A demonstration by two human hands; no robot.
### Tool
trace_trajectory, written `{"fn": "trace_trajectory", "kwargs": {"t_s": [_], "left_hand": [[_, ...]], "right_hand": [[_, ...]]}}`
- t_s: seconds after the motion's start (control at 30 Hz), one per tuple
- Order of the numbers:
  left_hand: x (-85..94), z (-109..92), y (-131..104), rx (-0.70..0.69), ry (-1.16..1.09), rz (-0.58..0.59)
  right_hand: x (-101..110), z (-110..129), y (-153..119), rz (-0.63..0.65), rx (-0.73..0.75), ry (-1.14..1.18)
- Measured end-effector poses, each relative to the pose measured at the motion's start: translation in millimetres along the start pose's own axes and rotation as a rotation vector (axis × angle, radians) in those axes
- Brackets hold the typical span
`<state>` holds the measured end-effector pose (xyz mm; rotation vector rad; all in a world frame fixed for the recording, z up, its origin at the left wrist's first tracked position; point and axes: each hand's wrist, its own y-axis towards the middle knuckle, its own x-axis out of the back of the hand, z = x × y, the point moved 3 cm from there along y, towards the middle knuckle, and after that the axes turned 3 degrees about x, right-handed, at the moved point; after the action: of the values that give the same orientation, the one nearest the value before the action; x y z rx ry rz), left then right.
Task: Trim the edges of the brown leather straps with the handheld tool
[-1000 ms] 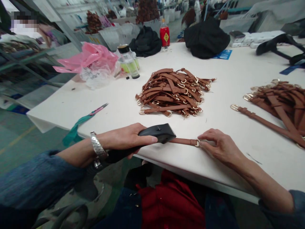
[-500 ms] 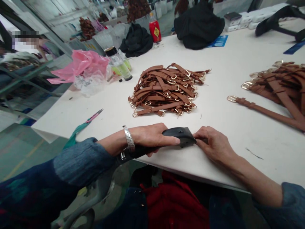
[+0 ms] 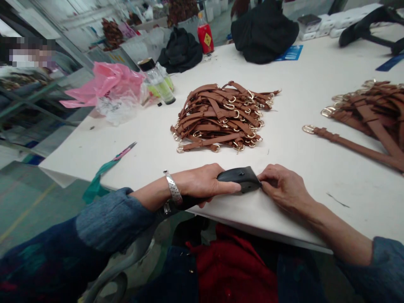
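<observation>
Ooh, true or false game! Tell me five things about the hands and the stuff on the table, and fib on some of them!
1. The left hand holds a black tool. True.
2. The red bottle lies on its side. False: it stands up.
3. The silver band is on the right arm. False: it's on the left arm.
4. The pink bag is left of the middle strap pile. True.
5. That pile is on the floor. False: it's on the white table.

right strap pile: cut off | left hand: partly hidden
</observation>
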<state>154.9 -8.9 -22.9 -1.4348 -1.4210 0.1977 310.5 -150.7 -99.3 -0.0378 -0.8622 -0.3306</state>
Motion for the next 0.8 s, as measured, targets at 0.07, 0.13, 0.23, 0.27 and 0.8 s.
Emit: {"fn": "trace_trajectory", "kwargs": {"t_s": [0.07, 0.13, 0.23, 0.27, 0.8], "left_hand": [[-2.2, 3.3, 0.6, -0.007, -0.039, -0.024], [-4.2, 8.8, -3.9, -0.002, -0.064, -0.023], [-4.8, 15.1, -16.0, 0.007, -0.037, -0.025], [-4.2, 15.6, -19.7, 0.008, -0.013, -0.037], [-8.3, 28.0, -1.6, -0.006, -0.263, -0.126]], "right_hand": [[0.2, -0.6, -0.4, -0.003, 0.011, -0.014], [-0.1, -0.5, -0.6, -0.004, 0.026, -0.017], [-0.4, 1.7, -0.3, 0.008, 0.042, -0.027], [-0.4, 2.7, -0.1, 0.012, 0.042, -0.033], [-1.8, 6.1, 1.5, 0.012, -0.013, -0.117]]}}
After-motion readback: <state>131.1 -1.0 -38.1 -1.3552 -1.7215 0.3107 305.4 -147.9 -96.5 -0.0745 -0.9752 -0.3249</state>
